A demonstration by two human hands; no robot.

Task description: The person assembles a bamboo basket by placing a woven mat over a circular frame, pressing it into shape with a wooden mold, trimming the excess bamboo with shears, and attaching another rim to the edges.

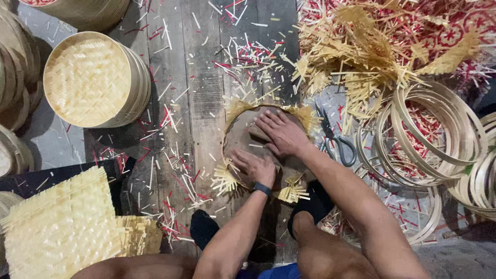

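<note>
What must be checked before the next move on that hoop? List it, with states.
1. Right hand flat inside the hoop: ok.
2. Left hand at the near rim: ok; grip of its fingers: cannot tell.
3. Woven piece fringing out past the rim: ok at the near and far sides; under the arms: cannot tell.
4. Scissors lying clear of both hands, right of the hoop: ok.
5. Floor free of offcuts: not ok.

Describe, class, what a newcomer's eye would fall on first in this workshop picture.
At the centre, both hands, left hand and right hand, press inside a round bamboo hoop fringed with loose strip ends. Upper left stands a stack of woven round trays; at right lie empty bamboo rings, with scissors beside the right forearm.
</note>
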